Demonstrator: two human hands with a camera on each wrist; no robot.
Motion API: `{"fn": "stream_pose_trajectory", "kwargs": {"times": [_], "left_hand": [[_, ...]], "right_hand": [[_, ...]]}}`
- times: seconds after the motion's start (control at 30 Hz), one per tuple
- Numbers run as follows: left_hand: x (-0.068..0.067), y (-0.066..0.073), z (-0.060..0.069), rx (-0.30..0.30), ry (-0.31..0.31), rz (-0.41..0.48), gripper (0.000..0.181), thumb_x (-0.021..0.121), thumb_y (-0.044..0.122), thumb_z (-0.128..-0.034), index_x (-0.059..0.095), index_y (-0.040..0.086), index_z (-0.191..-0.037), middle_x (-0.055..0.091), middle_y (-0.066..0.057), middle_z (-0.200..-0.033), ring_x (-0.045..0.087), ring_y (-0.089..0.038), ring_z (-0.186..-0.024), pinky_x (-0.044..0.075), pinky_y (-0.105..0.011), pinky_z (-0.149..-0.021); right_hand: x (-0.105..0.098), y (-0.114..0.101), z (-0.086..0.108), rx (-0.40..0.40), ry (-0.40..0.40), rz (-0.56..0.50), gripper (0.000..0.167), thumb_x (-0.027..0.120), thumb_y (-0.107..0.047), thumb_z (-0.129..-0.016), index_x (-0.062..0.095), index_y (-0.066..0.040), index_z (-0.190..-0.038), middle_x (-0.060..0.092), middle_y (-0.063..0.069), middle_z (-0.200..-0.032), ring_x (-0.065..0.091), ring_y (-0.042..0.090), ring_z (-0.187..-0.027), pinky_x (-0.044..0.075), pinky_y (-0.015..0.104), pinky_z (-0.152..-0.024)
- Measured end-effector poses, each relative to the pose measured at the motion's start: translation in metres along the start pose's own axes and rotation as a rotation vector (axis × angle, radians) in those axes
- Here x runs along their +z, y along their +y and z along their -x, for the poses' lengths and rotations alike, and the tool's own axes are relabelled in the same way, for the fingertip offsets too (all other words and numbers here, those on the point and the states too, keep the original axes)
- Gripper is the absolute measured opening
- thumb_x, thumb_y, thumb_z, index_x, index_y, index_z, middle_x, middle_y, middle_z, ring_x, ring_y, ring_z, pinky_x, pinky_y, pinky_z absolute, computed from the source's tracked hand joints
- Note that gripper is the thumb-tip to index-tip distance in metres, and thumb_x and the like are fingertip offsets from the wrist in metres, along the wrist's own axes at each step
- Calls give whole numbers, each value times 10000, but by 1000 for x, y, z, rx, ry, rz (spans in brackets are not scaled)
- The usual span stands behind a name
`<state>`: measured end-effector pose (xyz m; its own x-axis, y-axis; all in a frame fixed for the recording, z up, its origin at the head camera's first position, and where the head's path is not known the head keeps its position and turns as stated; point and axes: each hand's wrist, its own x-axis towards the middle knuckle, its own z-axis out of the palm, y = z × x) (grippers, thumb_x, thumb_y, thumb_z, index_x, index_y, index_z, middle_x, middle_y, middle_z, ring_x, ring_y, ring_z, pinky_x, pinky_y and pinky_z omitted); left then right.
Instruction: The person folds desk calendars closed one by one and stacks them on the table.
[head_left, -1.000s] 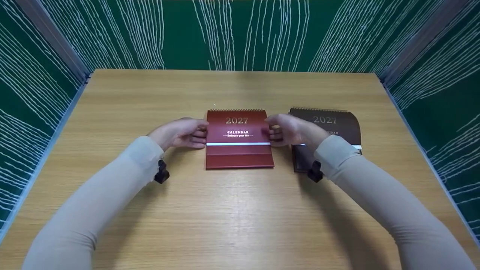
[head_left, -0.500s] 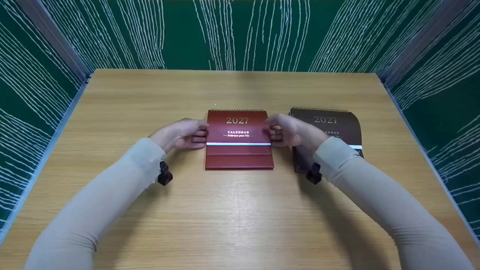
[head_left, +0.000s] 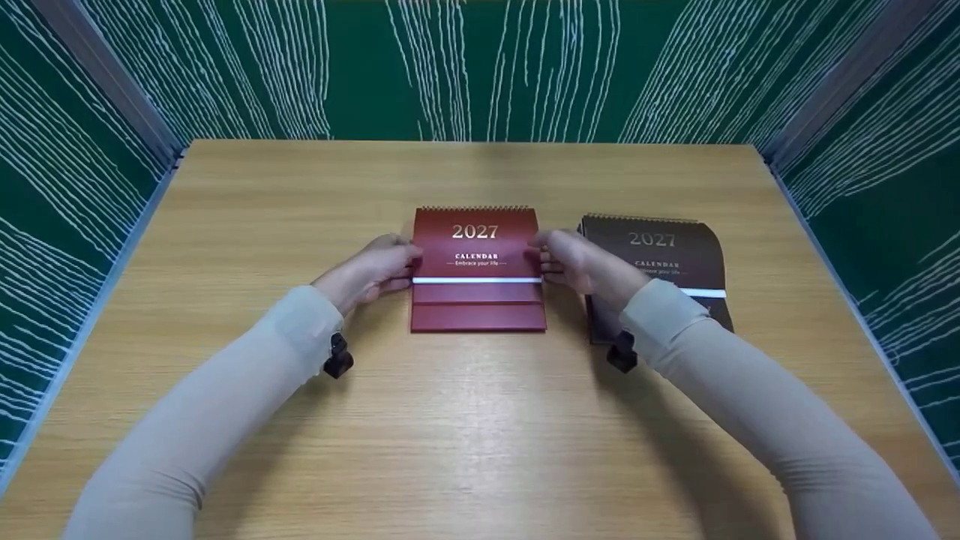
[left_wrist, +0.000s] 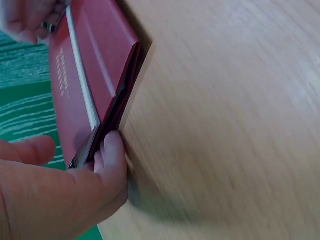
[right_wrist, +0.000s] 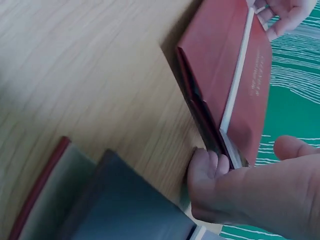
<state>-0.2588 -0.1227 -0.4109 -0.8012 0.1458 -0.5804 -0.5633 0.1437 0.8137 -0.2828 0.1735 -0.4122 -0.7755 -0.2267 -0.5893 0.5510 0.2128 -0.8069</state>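
A red 2027 desk calendar [head_left: 476,244] with a spiral top edge and a white band lies in the middle of the table in the head view. My left hand [head_left: 375,268] grips its left side. In the left wrist view the curled fingers of my left hand [left_wrist: 75,190] are at the calendar's side edge, the thumb above. My right hand [head_left: 589,264] holds the opposite side, its fingers [right_wrist: 205,170] curled at the edge in the right wrist view. The calendar's layered side shows beneath its cover. The undersides of both grips are partly hidden.
A dark brown 2027 calendar [head_left: 697,259] lies to the right, partly behind my right wrist. In the right wrist view a red-edged piece [right_wrist: 40,187] shows beside it. Green walls with white lines [head_left: 360,67] border the wooden table [head_left: 480,420].
The red calendar has shifted slightly away from me, its top edge now farther up. Both hands have stayed at its sides, the left forearm moving a little inward.
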Motion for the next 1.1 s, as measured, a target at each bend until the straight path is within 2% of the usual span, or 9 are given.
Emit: {"fn": "stream_pose_trajectory", "kwargs": {"times": [0.17,0.23,0.33,0.4,0.53,0.63,0.77,0.97,1.1], "left_hand": [[7,-4,-2,87,46,25,498,458,161,-1132,295,60,-1592,471,-184,-1555,590,-332,-1339,550,-414,-1076],[9,-5,-3,124,50,34,511,434,144,-1136,269,74,-1614,429,-174,-1604,591,-344,-1342,557,-438,-1067],[12,-6,-5,178,57,48,554,425,110,-1132,237,93,-1653,409,-172,-1635,602,-361,-1331,563,-455,-1055],[13,-7,-6,209,67,46,584,427,93,-1128,218,102,-1673,445,-196,-1607,617,-363,-1310,567,-451,-1047],[16,-6,-7,262,124,-2,607,457,87,-1116,243,122,-1682,566,-231,-1450,657,-341,-1209,585,-431,-994],[17,-5,-8,286,181,-55,613,496,92,-1104,288,141,-1678,600,-203,-1332,652,-295,-1119,587,-400,-940],[19,-3,-7,311,230,-94,617,538,73,-1084,343,148,-1664,566,-138,-1212,593,-238,-1053,557,-359,-905],[20,0,-8,345,261,-159,645,572,57,-1066,361,170,-1665,522,-52,-1090,538,-181,-1002,515,-310,-896],[23,3,-7,363,259,-183,662,584,57,-1061,354,179,-1670,527,-48,-1085,544,-179,-995,522,-309,-901]], "right_hand": [[5,1,0,-73,63,5,408,483,-151,-1090,391,-51,-1475,494,55,-1077,520,171,-942,477,296,-927],[7,2,-1,-109,100,19,484,481,-145,-1098,340,-43,-1549,530,72,-1107,546,171,-941,492,278,-903],[10,2,-3,-161,156,24,494,472,-119,-1100,345,-18,-1566,569,114,-1218,599,192,-1003,520,275,-904],[11,2,-4,-193,192,20,475,466,-91,-1096,368,-1,-1553,589,151,-1246,626,215,-1014,537,289,-906],[13,2,-6,-236,251,73,477,469,-73,-1099,391,-4,-1564,591,164,-1243,631,234,-1047,539,321,-952],[15,2,-7,-266,286,130,522,501,-52,-1090,385,-23,-1597,577,132,-1193,608,222,-1042,531,322,-960],[15,0,-5,-311,315,168,628,528,-14,-1065,324,-62,-1657,549,99,-1157,576,206,-1021,525,318,-953],[11,-4,3,-336,314,234,692,509,-54,-1091,235,-196,-1710,560,163,-1300,622,256,-1093,557,365,-1003],[3,-5,8,-374,309,305,699,522,-59,-1089,242,-215,-1710,578,202,-1308,633,265,-1062,578,332,-920]]}}
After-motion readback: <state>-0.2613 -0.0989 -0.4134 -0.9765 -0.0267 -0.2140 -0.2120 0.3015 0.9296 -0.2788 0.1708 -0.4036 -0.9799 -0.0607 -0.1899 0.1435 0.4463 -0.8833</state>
